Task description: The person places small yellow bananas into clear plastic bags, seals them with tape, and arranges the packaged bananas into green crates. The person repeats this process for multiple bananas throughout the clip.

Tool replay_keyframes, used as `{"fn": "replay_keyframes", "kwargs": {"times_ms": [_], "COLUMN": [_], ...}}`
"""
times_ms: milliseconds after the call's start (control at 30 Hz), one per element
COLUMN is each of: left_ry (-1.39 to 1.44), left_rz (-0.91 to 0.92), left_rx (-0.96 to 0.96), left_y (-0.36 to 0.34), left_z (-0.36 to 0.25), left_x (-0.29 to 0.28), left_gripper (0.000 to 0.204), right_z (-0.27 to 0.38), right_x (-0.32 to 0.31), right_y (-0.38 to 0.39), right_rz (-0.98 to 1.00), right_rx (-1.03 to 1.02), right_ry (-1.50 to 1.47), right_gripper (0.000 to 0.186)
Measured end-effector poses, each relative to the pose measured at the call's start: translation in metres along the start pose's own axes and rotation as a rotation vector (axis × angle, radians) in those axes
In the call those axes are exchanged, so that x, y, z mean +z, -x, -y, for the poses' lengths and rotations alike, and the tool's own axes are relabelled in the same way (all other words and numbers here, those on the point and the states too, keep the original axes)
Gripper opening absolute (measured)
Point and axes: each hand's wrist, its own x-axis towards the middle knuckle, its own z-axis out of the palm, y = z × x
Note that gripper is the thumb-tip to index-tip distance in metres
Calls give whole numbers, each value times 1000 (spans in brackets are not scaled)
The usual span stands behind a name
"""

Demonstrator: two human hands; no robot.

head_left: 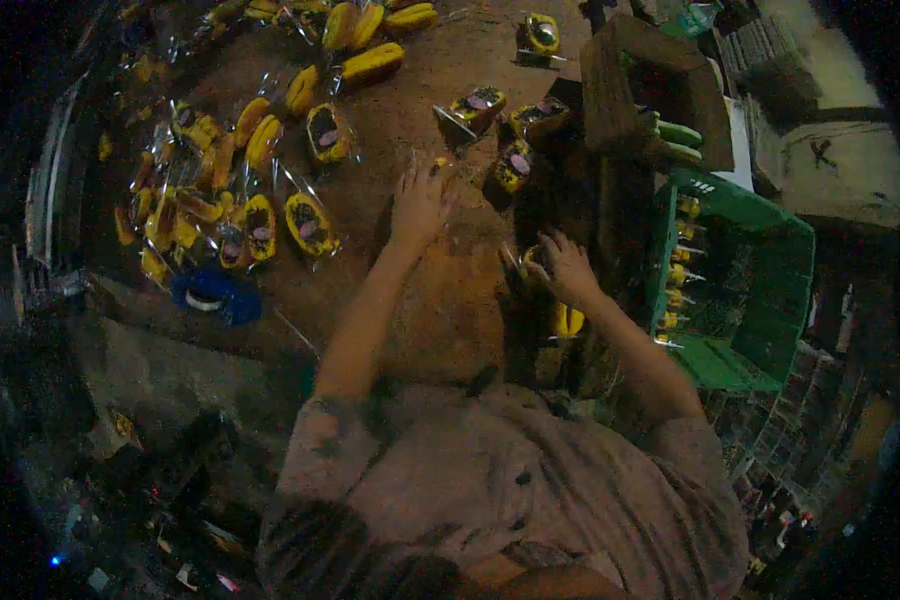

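Note:
My left hand reaches over the brown table with its fingers stretched out. Near its fingertips lies a small orange bit. To the right, my right hand curls at a pale, partly hidden item with a shiny clear edge; darkness and the fingers hide its kind. Below that hand sits a yellow piece. Ahead are wrapped papaya halves with dark seeds and pinkish labels: one papaya half farther off, another papaya half closer. Left of my left hand lies a further papaya half.
Several yellow fruit pieces crowd the table's left side, many in clear film. A blue object with a white part lies near the front edge. At right stand a brown box with green fruit and a green crate.

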Motion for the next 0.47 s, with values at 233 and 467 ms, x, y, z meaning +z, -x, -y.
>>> {"fn": "replay_keyframes", "kwargs": {"times_ms": [233,467], "left_ry": [192,-19], "left_rz": [107,251], "left_rx": [33,133], "left_y": [31,-152], "left_z": [-39,-7], "left_x": [-8,33], "left_gripper": [60,64], "right_z": [-14,-73], "right_x": [-58,-104], "right_y": [-194,-289], "right_rz": [-409,-715], "right_rx": [150,177], "right_ry": [-239,-105], "right_gripper": [47,47]}}
